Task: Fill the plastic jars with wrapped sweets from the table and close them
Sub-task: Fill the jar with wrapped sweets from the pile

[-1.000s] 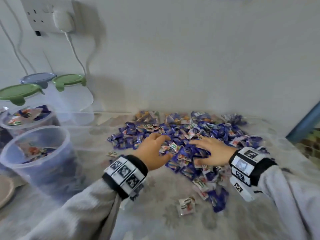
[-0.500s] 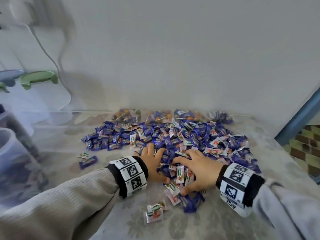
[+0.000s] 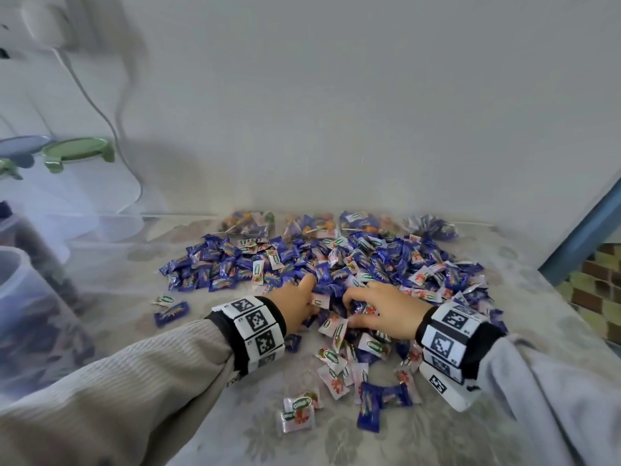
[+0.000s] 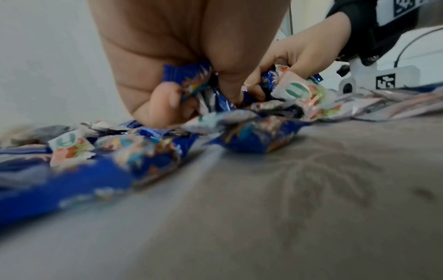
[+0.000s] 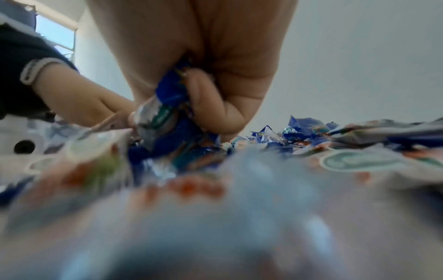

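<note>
A wide pile of wrapped sweets, mostly blue with some white ones, covers the middle of the table. Both hands are down in its near edge, close together. My left hand curls its fingers round blue sweets. My right hand grips a bunch of blue and white sweets against its palm. An open clear plastic jar stands at the far left; its inside is blurred. Behind it stand closed jars with a green lid and a grey-blue lid.
Loose sweets lie scattered near the table's front. A white cable hangs down the wall at the back left. The table ends at the right, beside a blue frame and a tiled floor.
Both hands have drawn back toward me into the pile's near edge and curled their fingers round sweets. The head view has swung right, so the jars sit further left.
</note>
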Available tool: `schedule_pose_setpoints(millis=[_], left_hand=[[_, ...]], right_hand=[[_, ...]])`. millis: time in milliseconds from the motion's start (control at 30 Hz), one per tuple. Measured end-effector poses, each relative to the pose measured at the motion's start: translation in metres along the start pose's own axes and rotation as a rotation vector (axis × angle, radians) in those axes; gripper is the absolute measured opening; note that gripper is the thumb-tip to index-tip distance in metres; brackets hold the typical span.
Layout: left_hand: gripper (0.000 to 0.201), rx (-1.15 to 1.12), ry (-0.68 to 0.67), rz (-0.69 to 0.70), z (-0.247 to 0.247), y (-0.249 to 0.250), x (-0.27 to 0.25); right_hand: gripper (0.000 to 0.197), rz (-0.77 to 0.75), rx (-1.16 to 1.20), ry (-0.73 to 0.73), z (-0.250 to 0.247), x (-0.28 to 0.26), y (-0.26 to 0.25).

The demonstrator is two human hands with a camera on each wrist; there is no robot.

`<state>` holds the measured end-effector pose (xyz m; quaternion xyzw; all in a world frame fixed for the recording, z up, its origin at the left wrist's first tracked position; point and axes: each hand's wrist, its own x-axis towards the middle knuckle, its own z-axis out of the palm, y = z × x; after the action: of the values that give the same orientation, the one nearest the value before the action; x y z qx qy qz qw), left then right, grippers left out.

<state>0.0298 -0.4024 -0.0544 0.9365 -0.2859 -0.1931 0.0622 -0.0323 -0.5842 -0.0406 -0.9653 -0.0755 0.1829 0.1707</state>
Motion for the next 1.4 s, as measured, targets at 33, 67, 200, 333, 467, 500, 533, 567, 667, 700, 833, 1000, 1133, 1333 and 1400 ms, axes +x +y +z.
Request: schedule_pose_setpoints(millis=[33, 67, 200, 333, 467, 500, 533, 567, 667, 700, 833, 1000, 1133, 1333, 1400], left_hand=[[0.031, -0.009, 0.026, 0.029, -0.003, -0.002, -0.001], [0.028, -0.017, 0.059, 0.037, -0.005, -0.004, -0.002], [0.021, -0.133, 0.160, -0.015, -0.013, -0.016, -0.011], [0.021, -0.313, 0.246, 0.018, -0.032, -0.028, -0.030], [0.013, -0.358, 0.473, 0.053, -0.070, -0.047, -0.066], [0.014, -0.347, 0.541, 0.061, -0.081, -0.054, -0.076], [0.012, -0.360, 0.596, 0.083, -0.093, -0.061, -0.088], [0.010, -0.390, 0.644, 0.118, -0.105, -0.070, -0.101], [0.011, -0.418, 0.758, 0.218, -0.137, -0.102, -0.143], [0.013, -0.398, 0.780, 0.240, -0.146, -0.113, -0.158], [0.022, -0.253, 0.792, 0.172, -0.159, -0.161, -0.204], [0.031, -0.188, 0.711, 0.023, -0.146, -0.207, -0.232], [0.012, -0.051, 0.618, -0.077, -0.132, -0.225, -0.241], [0.038, 0.160, 0.366, -0.214, -0.119, -0.232, -0.249], [0.049, 0.117, 0.373, -0.177, -0.119, -0.231, -0.250]], right_hand=[[0.026, -0.013, 0.036, 0.052, 0.000, 0.001, 0.001], [0.021, -0.023, 0.083, 0.109, -0.001, 0.000, 0.000], [0.017, 0.006, 0.209, 0.265, -0.009, 0.000, -0.009], [0.013, -0.038, 0.272, 0.335, -0.019, 0.001, -0.026], [0.015, -0.110, 0.290, 0.364, -0.024, 0.005, -0.059], [0.015, -0.134, 0.294, 0.363, -0.025, 0.008, -0.068], [0.015, -0.154, 0.296, 0.361, -0.024, 0.011, -0.076], [0.013, -0.174, 0.296, 0.361, -0.024, 0.014, -0.086], [0.011, -0.234, 0.306, 0.367, -0.022, 0.024, -0.114], [0.012, -0.243, 0.317, 0.361, -0.020, 0.028, -0.123], [0.019, -0.248, 0.331, 0.324, -0.012, 0.048, -0.152], [0.023, -0.251, 0.348, 0.299, -0.006, 0.065, -0.187], [0.013, -0.254, 0.334, 0.295, 0.001, 0.075, -0.202], [0.010, -0.236, 0.310, 0.290, 0.003, 0.083, -0.217], [0.010, -0.232, 0.314, 0.282, 0.003, 0.085, -0.219]])
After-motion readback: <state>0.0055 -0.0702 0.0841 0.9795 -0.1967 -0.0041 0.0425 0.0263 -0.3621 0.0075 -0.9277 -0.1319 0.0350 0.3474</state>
